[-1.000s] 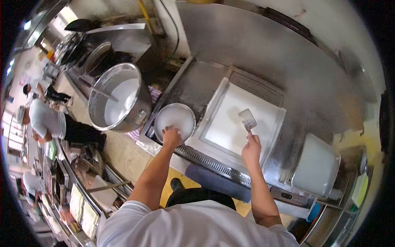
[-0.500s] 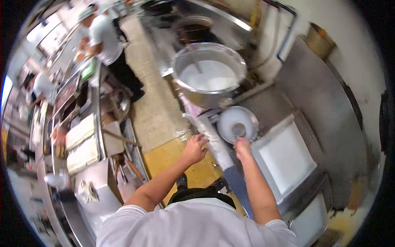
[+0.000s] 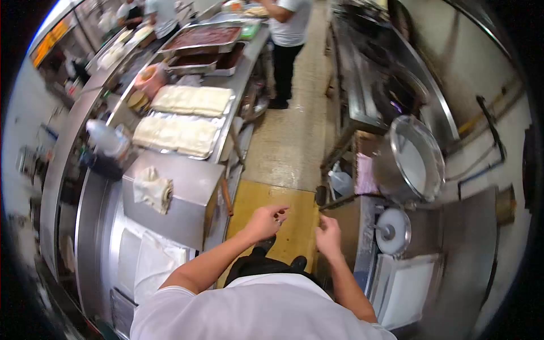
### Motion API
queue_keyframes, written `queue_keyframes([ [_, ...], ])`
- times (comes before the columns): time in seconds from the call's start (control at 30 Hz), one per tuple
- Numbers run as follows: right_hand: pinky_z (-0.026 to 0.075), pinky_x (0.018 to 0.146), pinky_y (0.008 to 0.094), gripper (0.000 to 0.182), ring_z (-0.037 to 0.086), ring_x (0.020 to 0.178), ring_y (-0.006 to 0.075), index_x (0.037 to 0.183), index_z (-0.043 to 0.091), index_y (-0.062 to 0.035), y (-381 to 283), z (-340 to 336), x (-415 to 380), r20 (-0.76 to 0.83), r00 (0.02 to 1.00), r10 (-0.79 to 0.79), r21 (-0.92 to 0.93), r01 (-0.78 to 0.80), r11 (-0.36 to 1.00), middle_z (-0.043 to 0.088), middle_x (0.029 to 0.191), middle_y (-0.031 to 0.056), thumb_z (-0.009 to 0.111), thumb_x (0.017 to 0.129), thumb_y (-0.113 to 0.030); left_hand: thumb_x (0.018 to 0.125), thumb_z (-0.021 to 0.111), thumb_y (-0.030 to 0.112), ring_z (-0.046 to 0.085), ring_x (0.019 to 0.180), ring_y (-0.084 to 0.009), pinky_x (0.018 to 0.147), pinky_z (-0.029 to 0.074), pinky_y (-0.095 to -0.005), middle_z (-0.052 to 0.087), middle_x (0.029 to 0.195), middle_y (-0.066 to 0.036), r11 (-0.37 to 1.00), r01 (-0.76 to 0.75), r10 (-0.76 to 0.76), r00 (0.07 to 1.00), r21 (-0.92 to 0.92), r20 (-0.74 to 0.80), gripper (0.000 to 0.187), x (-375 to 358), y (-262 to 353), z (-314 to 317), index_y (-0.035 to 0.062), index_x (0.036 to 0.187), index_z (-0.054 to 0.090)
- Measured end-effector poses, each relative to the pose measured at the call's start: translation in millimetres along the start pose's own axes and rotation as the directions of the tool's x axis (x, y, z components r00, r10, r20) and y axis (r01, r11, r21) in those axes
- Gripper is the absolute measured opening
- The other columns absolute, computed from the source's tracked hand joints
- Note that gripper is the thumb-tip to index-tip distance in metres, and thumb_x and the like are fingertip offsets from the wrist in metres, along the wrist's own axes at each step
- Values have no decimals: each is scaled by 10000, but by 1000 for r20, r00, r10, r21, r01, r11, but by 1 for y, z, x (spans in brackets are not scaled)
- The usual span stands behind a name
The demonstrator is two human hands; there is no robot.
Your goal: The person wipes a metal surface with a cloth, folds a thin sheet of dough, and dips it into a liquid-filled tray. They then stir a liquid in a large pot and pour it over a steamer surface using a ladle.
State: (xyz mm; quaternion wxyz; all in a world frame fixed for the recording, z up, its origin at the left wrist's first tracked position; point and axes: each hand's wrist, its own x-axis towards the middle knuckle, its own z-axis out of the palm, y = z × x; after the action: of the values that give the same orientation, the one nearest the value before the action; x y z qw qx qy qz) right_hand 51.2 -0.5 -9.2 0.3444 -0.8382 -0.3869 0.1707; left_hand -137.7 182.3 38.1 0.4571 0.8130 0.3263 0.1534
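My left hand [image 3: 265, 222] hangs above the yellow floor mat [image 3: 255, 195], its fingers loosely bent and apart, a ring on one finger and nothing held. To the right, my right hand [image 3: 328, 235] is near the edge of the metal counter [image 3: 348, 241], loosely curled with the index finger and thumb apart and nothing visible in it. Beyond it a round bowl [image 3: 400, 237] of white contents holds a ladle [image 3: 386, 231]. A large metal pot [image 3: 391, 164] with white liquid stands farther back. Nearer lies a rectangular tray [image 3: 405, 289] with a white surface.
Left of me, trays of pale slabs [image 3: 175, 135] and dark-filled trays [image 3: 204, 38] line a worktable. A metal box [image 3: 184, 198] carries a crumpled cloth [image 3: 148, 190]. A person [image 3: 289, 45] stands ahead beside the aisle; other people are farther left.
The view has turned right-to-left, so the pot, bowl and tray now appear farther right. My right hand has let go of the ladle and moved away from the bowl.
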Motion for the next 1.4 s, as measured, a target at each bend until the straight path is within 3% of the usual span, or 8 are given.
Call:
queue_keyframes([
  [0.03, 522, 932, 423, 454, 633, 1069, 352, 1246, 618, 46, -28, 22, 10, 52, 991, -122, 31, 120, 992, 625, 1177, 226, 673, 815, -85, 896, 739, 168, 724, 835, -286, 783, 577, -386, 741, 1017, -173, 998, 69, -69, 996, -10, -52, 294, -11, -3, -23, 82, 1177, 730],
  [0.13, 473, 1023, 455, 442, 583, 1181, 407, 1267, 608, 33, -137, 64, 37, 337, 909, -247, 188, 192, 963, 607, 1245, 250, 654, 857, -125, 903, 715, 121, 726, 822, -266, 757, 580, -353, 747, 994, -145, 979, 196, -204, 938, -56, -280, 307, -49, -23, -85, 49, 1201, 703],
  [0.33, 490, 999, 466, 441, 587, 1171, 416, 1294, 587, 29, -295, 166, 70, 479, 614, -627, 297, 559, 774, 614, 1240, 241, 627, 886, -132, 919, 705, 71, 671, 707, -141, 646, 543, -301, 728, 909, -103, 910, 229, -411, 607, -346, -680, 319, -129, -87, -163, 21, 1232, 671],
  [0.57, 514, 946, 479, 421, 609, 1124, 383, 1173, 596, 23, -423, 298, 62, 569, 451, -688, 159, 760, 630, 610, 1182, 237, 698, 877, -259, 926, 701, 51, 628, 683, -102, 632, 521, -271, 695, 916, -69, 842, 247, -539, 356, -479, -764, 344, -186, -117, -207, 29, 1265, 648],
  [0.8, 552, 835, 499, 383, 686, 972, 396, 1070, 616, -10, -446, 359, 61, 644, 492, -585, 36, 745, 666, 699, 1039, 218, 736, 849, -298, 940, 687, 42, 618, 690, -95, 629, 515, -259, 697, 928, -69, 825, 178, -565, 307, -537, -766, 335, -201, -134, -210, 20, 1271, 642],
  [0.97, 524, 777, 528, 326, 673, 895, 437, 982, 601, -3, -428, 333, 67, 585, 438, -682, 154, 766, 624, 694, 938, 238, 729, 841, -267, 956, 664, 23, 596, 718, -76, 640, 497, -236, 676, 910, -36, 806, 91, -572, 369, -584, -732, 304, -192, -134, -214, 2, 1259, 646],
  [1.13, 505, 742, 522, 307, 647, 865, 438, 936, 604, -24, -399, 249, 66, 452, 477, -754, 229, 755, 614, 671, 883, 211, 750, 803, -259, 973, 642, 14, 577, 724, -65, 620, 479, -220, 647, 909, -12, 764, 0, -545, 534, -645, -646, 276, -170, -89, -199, 2, 1249, 648],
  [1.4, 506, 715, 484, 272, 638, 848, 410, 903, 606, -54, -296, 73, 73, 149, 689, -709, 151, 693, 705, 644, 852, 167, 765, 765, -227, 977, 653, 46, 594, 713, -68, 597, 501, -216, 656, 927, -24, 808, -47, -251, 874, -587, -416, 238, -126, 20, -123, 6, 1210, 666],
])
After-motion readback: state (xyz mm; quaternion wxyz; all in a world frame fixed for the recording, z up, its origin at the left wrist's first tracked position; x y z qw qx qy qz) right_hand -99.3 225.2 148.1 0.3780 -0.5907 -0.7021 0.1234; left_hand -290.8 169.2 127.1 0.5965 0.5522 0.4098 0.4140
